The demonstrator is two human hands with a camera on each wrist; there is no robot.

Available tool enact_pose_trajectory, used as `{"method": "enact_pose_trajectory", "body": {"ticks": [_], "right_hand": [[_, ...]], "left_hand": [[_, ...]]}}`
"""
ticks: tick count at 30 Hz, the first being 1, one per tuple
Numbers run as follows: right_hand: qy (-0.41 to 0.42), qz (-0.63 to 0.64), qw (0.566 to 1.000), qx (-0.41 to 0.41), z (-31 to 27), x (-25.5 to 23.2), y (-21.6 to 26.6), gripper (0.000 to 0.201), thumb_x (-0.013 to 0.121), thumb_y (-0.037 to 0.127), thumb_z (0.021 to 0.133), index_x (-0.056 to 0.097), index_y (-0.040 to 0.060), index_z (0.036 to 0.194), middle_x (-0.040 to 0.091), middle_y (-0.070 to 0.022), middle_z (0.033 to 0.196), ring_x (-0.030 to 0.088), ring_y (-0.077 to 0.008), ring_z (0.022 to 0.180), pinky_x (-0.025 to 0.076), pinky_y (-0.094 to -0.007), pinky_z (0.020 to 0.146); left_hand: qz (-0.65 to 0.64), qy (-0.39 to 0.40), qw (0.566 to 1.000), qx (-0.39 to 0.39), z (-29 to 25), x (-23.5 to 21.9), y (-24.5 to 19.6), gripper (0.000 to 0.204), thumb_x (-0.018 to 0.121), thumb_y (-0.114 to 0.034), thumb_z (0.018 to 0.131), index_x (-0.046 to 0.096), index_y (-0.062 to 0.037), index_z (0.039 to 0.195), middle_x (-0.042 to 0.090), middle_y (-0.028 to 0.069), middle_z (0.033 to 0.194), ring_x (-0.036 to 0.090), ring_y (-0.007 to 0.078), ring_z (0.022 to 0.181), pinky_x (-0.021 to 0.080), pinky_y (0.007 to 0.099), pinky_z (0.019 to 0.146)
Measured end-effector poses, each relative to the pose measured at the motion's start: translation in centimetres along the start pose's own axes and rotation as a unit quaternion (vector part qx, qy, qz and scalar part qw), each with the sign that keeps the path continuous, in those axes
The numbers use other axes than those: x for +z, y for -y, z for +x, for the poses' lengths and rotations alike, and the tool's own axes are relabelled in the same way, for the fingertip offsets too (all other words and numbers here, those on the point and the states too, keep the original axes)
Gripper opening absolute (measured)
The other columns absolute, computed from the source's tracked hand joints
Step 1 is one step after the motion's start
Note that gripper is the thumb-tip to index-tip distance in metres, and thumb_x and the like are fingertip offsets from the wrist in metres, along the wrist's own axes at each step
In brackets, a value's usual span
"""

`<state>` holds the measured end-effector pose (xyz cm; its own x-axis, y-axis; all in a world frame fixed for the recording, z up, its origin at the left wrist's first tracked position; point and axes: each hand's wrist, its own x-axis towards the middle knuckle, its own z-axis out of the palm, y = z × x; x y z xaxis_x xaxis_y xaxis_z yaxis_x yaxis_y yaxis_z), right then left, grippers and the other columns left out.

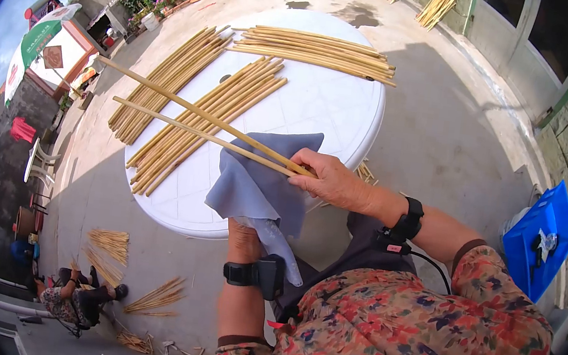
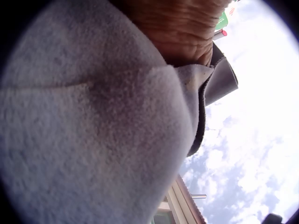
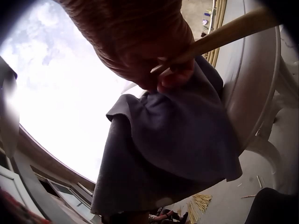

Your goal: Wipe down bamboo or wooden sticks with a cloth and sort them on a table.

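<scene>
My right hand (image 1: 330, 179) grips the near ends of two long, thin peeled sticks: a thicker stick (image 1: 186, 104) and a thinner stick (image 1: 169, 121). They spread apart toward the left, over the table. A grey-blue cloth (image 1: 247, 187) lies beneath the sticks, hanging in folds below my right fingers. From below, my left hand (image 2: 182, 28) reaches into this cloth, which hides its fingers; I cannot tell how they are bent. The right wrist view shows a stick (image 3: 233, 35) passing through the right hand, with the cloth (image 3: 173, 135) bunched close under the fingertips.
A white round table (image 1: 306, 109) bears several sticks in a near bundle (image 1: 209, 126), a left bundle (image 1: 167, 85) and a far bundle (image 1: 314, 50). A blue bin (image 1: 538, 244) stands at right. Another person (image 1: 73, 304) sits lower left beside stick piles (image 1: 156, 296).
</scene>
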<state>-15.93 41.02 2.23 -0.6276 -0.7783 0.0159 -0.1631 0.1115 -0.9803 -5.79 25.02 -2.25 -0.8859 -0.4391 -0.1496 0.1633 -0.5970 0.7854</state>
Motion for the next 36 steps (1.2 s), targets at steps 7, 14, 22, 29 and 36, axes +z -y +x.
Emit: {"method": "enact_pose_trajectory", "body": {"ticks": [7, 14, 22, 29, 36], "right_hand": [[-0.064, -0.125, 0.986, -0.089, 0.8, 3.8, -4.7, 0.019, 0.045, 0.014, 0.087, 0.045, -0.0005, 0.099, 0.057, -0.0269, 0.089, 0.053, -0.0433, 0.089, 0.044, -0.0445, 0.071], [-0.061, -0.201, 0.973, -0.101, -0.2, 3.2, -5.2, 0.019, 0.047, 0.018, 0.087, 0.041, 0.0022, 0.096, 0.057, -0.0243, 0.08, 0.054, -0.0441, 0.077, 0.042, -0.0481, 0.066], [-0.021, -0.273, 0.959, -0.07, -5.3, 0.8, -7.2, 0.021, 0.048, 0.018, 0.087, 0.042, 0.0057, 0.102, 0.057, -0.021, 0.08, 0.055, -0.0403, 0.074, 0.043, -0.0464, 0.062], [-0.02, -0.297, 0.955, 0.002, -14.4, -4.1, -9.5, 0.025, 0.051, 0.019, 0.085, 0.046, 0.0077, 0.108, 0.057, -0.0167, 0.08, 0.055, -0.0379, 0.071, 0.044, -0.0435, 0.061], [-0.044, -0.289, 0.951, 0.102, -20.3, -5.8, -11.4, 0.022, 0.051, 0.019, 0.086, 0.048, 0.0075, 0.104, 0.056, -0.0173, 0.076, 0.055, -0.0375, 0.07, 0.044, -0.0428, 0.06]], "left_hand": [[0.067, -0.04, 0.981, 0.18, 4.6, 1.9, 4.0, 0.03, 0.046, -0.035, 0.089, 0.049, -0.0077, 0.1, 0.053, 0.0041, 0.089, 0.054, 0.0141, 0.082, 0.048, 0.0264, 0.071], [0.059, -0.07, 0.985, 0.146, 5.9, 1.4, 4.7, 0.017, 0.046, -0.026, 0.09, 0.046, -0.0094, 0.095, 0.049, 0.0026, 0.087, 0.05, 0.0127, 0.077, 0.045, 0.0247, 0.068], [-0.045, -0.124, 0.991, -0.006, 5.6, 1.5, 3.4, 0.027, 0.04, -0.036, 0.09, 0.05, -0.011, 0.092, 0.055, 0.008, 0.086, 0.054, 0.0199, 0.075, 0.049, 0.0327, 0.066], [0.077, 0.004, 0.994, -0.083, 6.7, 0.9, 2.4, 0.04, 0.027, -0.041, 0.09, 0.048, -0.0073, 0.094, 0.057, 0.0187, 0.095, 0.057, 0.029, 0.08, 0.05, 0.0402, 0.066], [0.009, -0.071, 0.997, 0.001, 5.7, 0.9, 1.7, 0.022, 0.044, -0.02, 0.087, 0.052, -0.0027, 0.097, 0.06, 0.0155, 0.081, 0.058, 0.0255, 0.07, 0.051, 0.0323, 0.061]]}}
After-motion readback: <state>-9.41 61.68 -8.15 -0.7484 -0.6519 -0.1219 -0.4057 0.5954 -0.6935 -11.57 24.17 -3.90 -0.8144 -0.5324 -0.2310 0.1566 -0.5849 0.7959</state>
